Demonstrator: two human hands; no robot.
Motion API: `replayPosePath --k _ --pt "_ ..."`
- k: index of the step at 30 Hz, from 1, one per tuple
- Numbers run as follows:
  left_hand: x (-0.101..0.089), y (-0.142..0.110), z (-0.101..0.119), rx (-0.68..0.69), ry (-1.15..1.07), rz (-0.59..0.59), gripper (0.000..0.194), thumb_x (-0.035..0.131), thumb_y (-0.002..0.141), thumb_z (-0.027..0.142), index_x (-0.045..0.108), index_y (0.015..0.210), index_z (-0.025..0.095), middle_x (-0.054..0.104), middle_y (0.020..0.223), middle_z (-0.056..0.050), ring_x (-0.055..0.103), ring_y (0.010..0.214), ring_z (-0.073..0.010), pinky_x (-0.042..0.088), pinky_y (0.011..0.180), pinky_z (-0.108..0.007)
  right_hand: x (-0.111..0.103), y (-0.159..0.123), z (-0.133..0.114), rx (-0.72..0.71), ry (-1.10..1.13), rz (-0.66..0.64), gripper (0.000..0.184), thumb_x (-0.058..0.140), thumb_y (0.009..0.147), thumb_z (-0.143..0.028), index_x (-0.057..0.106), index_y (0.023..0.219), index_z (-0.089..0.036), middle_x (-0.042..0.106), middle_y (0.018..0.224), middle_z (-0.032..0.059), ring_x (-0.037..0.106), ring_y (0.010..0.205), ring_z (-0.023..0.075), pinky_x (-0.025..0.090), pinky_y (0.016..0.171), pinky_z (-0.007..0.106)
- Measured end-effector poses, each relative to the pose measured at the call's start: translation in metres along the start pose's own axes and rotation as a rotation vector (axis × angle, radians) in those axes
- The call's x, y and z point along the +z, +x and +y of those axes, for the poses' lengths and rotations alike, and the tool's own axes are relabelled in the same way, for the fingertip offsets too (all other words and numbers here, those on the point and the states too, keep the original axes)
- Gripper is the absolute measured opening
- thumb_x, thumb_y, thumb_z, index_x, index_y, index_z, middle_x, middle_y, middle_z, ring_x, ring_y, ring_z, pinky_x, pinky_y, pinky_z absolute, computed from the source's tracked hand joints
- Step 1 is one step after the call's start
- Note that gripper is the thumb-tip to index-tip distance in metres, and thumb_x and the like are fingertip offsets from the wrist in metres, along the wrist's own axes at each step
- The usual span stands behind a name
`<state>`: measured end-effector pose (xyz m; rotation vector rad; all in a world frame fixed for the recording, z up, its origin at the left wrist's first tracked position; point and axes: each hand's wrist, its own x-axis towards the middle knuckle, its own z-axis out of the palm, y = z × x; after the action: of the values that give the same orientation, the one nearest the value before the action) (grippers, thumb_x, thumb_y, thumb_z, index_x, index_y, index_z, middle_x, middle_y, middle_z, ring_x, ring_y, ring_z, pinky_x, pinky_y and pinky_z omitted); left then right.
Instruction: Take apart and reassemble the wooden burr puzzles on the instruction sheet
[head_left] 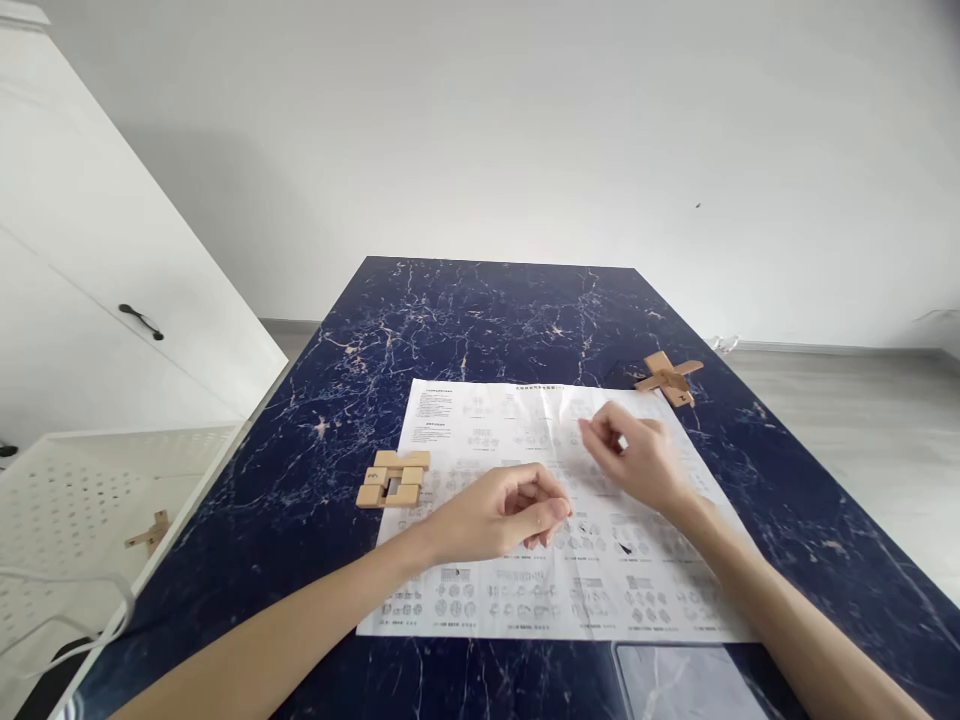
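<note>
A large white printed instruction sheet (517, 590) with fold creases and many small diagrams lies on the dark blue marbled table. Over its middle, my left hand (502, 515) is loosely curled, thumb against the fingers, with nothing visible in it. Farther right and a little higher, my right hand (634, 455) is also closed, fingertips drawn together, slightly blurred; no object shows in it. By the sheet's left edge is a wooden block puzzle (394, 480) of interlocked bars. A cross-shaped wooden puzzle (670, 379) rests at the sheet's upper right corner.
A pale rectangular panel (686, 685) lies at the table's near edge. On the left, a white perforated surface (56, 510) holds another wooden cross piece (150, 532) and a white cable (112, 625). A white cabinet (97, 230) stands beyond it. A wall closes off the far side.
</note>
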<state>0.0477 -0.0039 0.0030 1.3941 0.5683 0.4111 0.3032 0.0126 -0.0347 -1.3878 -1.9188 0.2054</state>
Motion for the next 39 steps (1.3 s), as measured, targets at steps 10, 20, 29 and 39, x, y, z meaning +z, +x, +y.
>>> replayPosePath --k 10,20,29,39 --pt "-0.046 -0.100 0.005 0.155 0.961 0.555 0.033 0.070 0.099 0.044 0.069 0.127 0.025 0.070 0.132 -0.012 0.060 0.128 -0.0326 0.047 0.112 -0.047 0.015 0.000 -0.006 -0.010 0.016 -0.280 0.034 0.054 0.101 -0.031 0.035 0.074 -0.026 0.045 0.056 -0.0047 0.038 0.048 0.0136 0.028 0.055 0.031" --pt "-0.096 -0.141 -0.005 -0.194 1.174 0.574 0.084 0.069 0.093 0.069 0.037 0.164 0.036 0.058 0.162 -0.007 0.050 0.152 -0.0414 0.045 0.123 -0.058 0.013 0.004 -0.007 0.021 0.036 -0.322 0.029 0.051 0.102 -0.030 0.038 0.076 -0.025 0.048 0.058 -0.0043 0.044 0.050 0.0137 0.031 0.054 0.030" --pt "-0.092 -0.126 -0.005 -0.100 1.188 0.656 0.071 0.067 0.094 0.068 0.051 0.153 0.032 0.056 0.164 -0.008 0.052 0.151 -0.0415 0.046 0.122 -0.060 0.013 0.008 -0.007 0.023 0.029 -0.308 0.027 0.054 0.099 -0.024 0.039 0.077 -0.024 0.053 0.061 -0.0039 0.045 0.054 0.0134 0.030 0.057 0.029" --pt "-0.029 -0.013 0.007 0.067 1.095 0.638 0.075 0.078 0.090 0.058 0.049 0.153 0.027 0.071 0.140 -0.011 0.063 0.136 -0.0382 0.052 0.113 -0.060 0.012 0.009 -0.007 0.012 0.041 -0.278 0.028 0.055 0.098 -0.023 0.038 0.076 -0.024 0.053 0.061 -0.0039 0.045 0.054 0.0129 0.029 0.057 0.029"
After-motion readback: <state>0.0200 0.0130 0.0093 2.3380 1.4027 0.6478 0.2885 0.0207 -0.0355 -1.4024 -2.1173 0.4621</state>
